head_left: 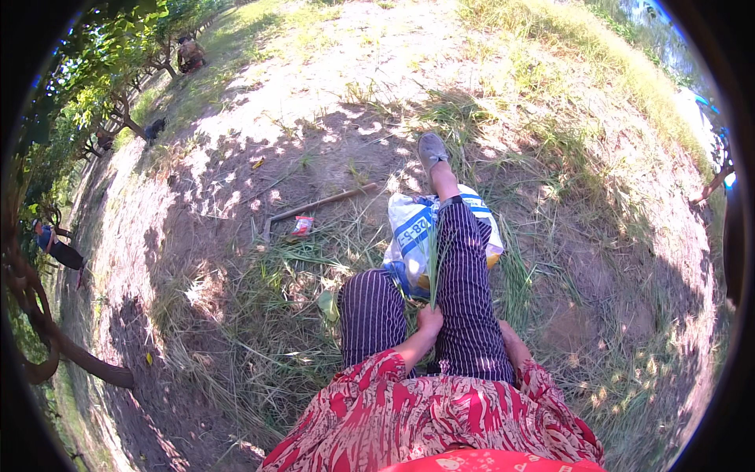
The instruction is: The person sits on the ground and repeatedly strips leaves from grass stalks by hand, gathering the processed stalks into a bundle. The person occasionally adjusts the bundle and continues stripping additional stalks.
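Observation:
My left hand (430, 318) is closed around a small bunch of long green grass blades (433, 259), which stands upright between my striped trouser legs. My right hand (512, 339) is beside my outstretched leg, partly hidden by it, so its fingers cannot be made out. Under that leg lies a white and blue printed woven plastic sack (407, 227). More long green grass (516, 283) lies on the ground just right of the leg.
A wooden-handled tool (321, 205) lies on the soil beside a small red packet (303, 226). Trees with bent trunks (88, 360) line the left. One person (58, 246) stands there; another (190, 54) is low at the upper left. Cut grass covers the ground around me.

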`<state>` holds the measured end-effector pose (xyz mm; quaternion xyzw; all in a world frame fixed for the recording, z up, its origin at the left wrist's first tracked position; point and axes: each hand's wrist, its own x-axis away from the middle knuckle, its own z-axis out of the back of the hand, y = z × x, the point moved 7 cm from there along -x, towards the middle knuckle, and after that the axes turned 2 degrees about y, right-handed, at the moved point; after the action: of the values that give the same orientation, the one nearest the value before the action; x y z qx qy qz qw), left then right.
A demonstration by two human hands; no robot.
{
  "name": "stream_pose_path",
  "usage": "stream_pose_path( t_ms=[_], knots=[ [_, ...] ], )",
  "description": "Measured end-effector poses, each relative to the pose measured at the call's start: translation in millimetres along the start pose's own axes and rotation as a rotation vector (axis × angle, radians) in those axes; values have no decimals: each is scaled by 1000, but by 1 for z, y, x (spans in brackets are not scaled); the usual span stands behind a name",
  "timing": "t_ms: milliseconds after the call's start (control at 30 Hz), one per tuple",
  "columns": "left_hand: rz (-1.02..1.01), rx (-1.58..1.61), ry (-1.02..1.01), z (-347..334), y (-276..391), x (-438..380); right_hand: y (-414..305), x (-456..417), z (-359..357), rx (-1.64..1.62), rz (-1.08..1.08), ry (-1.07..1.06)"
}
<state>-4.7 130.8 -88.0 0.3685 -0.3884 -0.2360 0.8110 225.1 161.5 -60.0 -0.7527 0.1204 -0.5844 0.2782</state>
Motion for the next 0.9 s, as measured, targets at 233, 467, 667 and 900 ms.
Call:
stream_pose_path(
  t_ms=[233, 467, 667, 900],
  knots=[
    [-27, 96, 52, -14, -26, -18, -13, -5, 1, 66, 124, 8],
    [85, 378, -211, -29, -20, -12, -35, -31, -8, 65, 205, 15],
    [161, 506, -256, -41, -25, -9, -40, -39, -8, 42, 223, 25],
    [108, 342, -138, -32, -22, -14, -43, -39, -17, 45, 239, -7]
  ],
)
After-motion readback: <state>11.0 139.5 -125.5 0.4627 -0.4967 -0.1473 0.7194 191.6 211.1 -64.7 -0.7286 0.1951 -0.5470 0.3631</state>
